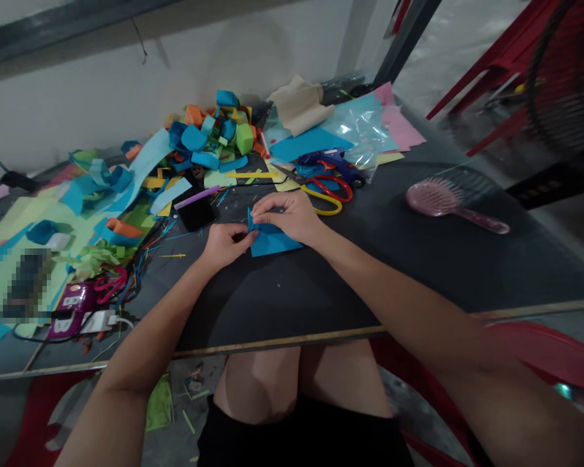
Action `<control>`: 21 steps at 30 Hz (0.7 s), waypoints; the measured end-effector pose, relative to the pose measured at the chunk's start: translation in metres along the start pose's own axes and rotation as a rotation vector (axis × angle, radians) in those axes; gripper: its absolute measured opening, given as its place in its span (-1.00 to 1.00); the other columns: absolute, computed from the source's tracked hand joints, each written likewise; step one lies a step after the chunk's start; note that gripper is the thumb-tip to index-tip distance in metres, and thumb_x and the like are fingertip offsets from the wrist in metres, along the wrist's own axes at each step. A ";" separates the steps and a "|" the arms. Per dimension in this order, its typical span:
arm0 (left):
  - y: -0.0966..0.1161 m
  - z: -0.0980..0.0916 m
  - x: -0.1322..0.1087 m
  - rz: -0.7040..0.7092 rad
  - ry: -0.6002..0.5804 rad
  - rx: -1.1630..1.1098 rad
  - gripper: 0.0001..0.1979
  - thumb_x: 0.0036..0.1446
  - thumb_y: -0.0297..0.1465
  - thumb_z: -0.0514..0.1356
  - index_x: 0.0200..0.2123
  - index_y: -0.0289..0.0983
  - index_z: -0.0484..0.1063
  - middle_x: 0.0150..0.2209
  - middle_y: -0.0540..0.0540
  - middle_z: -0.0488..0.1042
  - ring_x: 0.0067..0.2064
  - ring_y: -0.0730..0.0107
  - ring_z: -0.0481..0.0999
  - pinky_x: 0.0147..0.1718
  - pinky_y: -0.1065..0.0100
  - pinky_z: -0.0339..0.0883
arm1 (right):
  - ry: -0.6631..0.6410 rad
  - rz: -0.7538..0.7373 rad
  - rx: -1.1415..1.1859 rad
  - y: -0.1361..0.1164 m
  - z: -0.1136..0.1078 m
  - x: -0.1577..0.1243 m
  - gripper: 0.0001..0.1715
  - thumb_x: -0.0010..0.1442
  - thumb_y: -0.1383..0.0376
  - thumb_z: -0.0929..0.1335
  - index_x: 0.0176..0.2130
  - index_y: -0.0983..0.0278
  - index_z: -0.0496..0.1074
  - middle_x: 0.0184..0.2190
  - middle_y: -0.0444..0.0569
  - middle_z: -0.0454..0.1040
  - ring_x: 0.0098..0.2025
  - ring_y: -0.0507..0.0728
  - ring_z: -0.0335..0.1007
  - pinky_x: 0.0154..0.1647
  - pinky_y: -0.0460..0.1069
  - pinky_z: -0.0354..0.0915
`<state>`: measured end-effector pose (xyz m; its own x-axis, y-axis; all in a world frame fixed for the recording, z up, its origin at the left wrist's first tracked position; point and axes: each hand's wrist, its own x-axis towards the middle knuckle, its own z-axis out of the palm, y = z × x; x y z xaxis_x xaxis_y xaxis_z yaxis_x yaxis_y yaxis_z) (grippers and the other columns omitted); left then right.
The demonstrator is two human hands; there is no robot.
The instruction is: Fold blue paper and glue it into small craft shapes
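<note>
A piece of blue paper lies on the dark tabletop, its left edge raised between my hands. My left hand pinches that edge low down, thumb against the fingers. Higher on the same edge, my right hand grips the paper between thumb and fingertips, covering its upper part. Just beyond my right hand are scissors with yellow handles and scissors with red handles. A black flat object with a purple strip across it sits beyond my left hand.
Folded coloured paper pieces are heaped at the back. Paper sheets and clear plastic lie at back right. A pink hairbrush rests on the right, near a fan. Paper scraps and a purple device crowd the left.
</note>
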<state>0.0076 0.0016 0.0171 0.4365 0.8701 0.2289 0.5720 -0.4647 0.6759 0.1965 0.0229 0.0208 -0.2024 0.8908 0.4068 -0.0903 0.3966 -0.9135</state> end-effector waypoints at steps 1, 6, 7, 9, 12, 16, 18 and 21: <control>0.000 0.000 0.000 -0.002 -0.004 0.001 -0.56 0.21 -0.26 0.16 -0.68 -0.31 0.35 -0.72 0.06 0.36 -0.64 0.63 0.21 -0.60 0.51 0.04 | 0.001 -0.015 0.003 0.000 0.000 0.000 -0.91 -0.09 0.24 0.56 -0.50 0.18 0.63 -0.42 -0.08 0.63 -0.31 0.11 0.56 -0.16 0.04 0.47; 0.000 0.000 0.000 0.000 -0.005 -0.012 -0.57 0.20 -0.26 0.17 -0.68 -0.31 0.35 -0.72 0.06 0.37 -0.64 0.63 0.20 -0.59 0.50 0.04 | -0.002 -0.047 -0.021 -0.002 -0.001 0.000 -0.93 -0.08 0.25 0.56 -0.50 0.15 0.63 -0.41 -0.09 0.63 -0.31 0.11 0.56 -0.15 0.05 0.47; 0.000 0.000 0.000 0.000 -0.006 -0.012 -0.57 0.20 -0.27 0.17 -0.68 -0.31 0.35 -0.72 0.06 0.37 -0.64 0.63 0.20 -0.59 0.50 0.04 | -0.003 -0.043 -0.029 -0.003 -0.001 0.000 -0.93 -0.07 0.24 0.56 -0.49 0.15 0.63 -0.40 -0.09 0.64 -0.30 0.11 0.56 -0.14 0.05 0.47; 0.000 -0.001 0.000 0.008 -0.011 -0.001 -0.57 0.21 -0.27 0.16 -0.68 -0.31 0.35 -0.72 0.07 0.36 -0.64 0.63 0.19 -0.59 0.49 0.03 | -0.009 -0.039 -0.041 -0.004 -0.002 0.000 -0.92 -0.06 0.22 0.56 -0.48 0.15 0.63 -0.38 -0.08 0.64 -0.29 0.12 0.56 -0.13 0.07 0.47; 0.002 -0.003 0.001 0.044 -0.014 0.044 -0.56 0.21 -0.28 0.15 -0.69 -0.31 0.34 -0.72 0.07 0.33 -0.64 0.62 0.16 -0.59 0.47 0.01 | -0.031 -0.050 -0.048 -0.004 -0.002 -0.001 -0.88 -0.03 0.17 0.54 -0.47 0.16 0.64 -0.36 -0.06 0.64 -0.25 0.14 0.56 -0.10 0.08 0.46; 0.002 -0.005 0.000 0.060 -0.007 0.059 -0.55 0.22 -0.26 0.15 -0.69 -0.31 0.34 -0.73 0.07 0.30 -0.64 0.62 0.15 -0.60 0.46 -0.01 | -0.044 -0.062 -0.077 -0.002 -0.003 0.000 -0.82 0.01 0.11 0.53 -0.44 0.16 0.64 -0.35 -0.05 0.64 -0.23 0.14 0.54 -0.08 0.10 0.44; 0.001 -0.006 0.000 0.058 -0.005 0.041 -0.55 0.23 -0.25 0.15 -0.69 -0.31 0.34 -0.73 0.07 0.31 -0.64 0.62 0.16 -0.60 0.47 0.00 | -0.046 -0.082 -0.113 -0.002 -0.004 0.001 -0.80 0.02 0.08 0.53 -0.44 0.14 0.63 -0.36 -0.06 0.63 -0.21 0.15 0.53 -0.04 0.12 0.41; 0.000 -0.006 0.000 0.062 -0.012 0.038 -0.54 0.23 -0.25 0.15 -0.69 -0.31 0.34 -0.72 0.06 0.31 -0.64 0.62 0.16 -0.60 0.47 0.01 | -0.036 -0.135 -0.149 -0.003 -0.006 0.002 -0.78 0.04 0.05 0.52 -0.43 0.13 0.63 -0.28 -0.06 0.64 -0.10 0.17 0.51 0.09 0.14 0.34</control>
<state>0.0033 0.0029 0.0210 0.4804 0.8373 0.2610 0.5690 -0.5240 0.6338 0.2026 0.0249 0.0245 -0.2330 0.8201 0.5226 0.0260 0.5425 -0.8397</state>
